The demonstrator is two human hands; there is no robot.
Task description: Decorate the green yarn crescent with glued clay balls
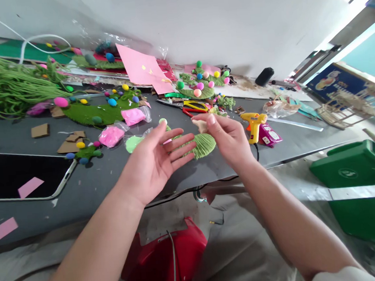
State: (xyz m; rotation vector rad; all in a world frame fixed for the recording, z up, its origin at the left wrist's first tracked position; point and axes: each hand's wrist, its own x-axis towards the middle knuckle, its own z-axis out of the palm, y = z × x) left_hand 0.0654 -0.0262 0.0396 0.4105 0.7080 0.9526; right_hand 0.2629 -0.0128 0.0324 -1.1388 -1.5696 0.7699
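Green yarn is wound round a flat fan-shaped piece (203,144), which lies just under the fingertips of both hands; the left hand (154,158) is spread open, palm up, its fingers resting against the piece; a small beige lump (201,125) is pinched between thumb and fingers of the right hand (228,137); a yellow glue gun (253,124) lies just beyond the right knuckles on the grey table (90,187).

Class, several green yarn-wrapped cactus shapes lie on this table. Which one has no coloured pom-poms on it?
The plain green yarn-wrapped pad between the left hand and right hand. The large one at left and the one behind carry coloured balls.
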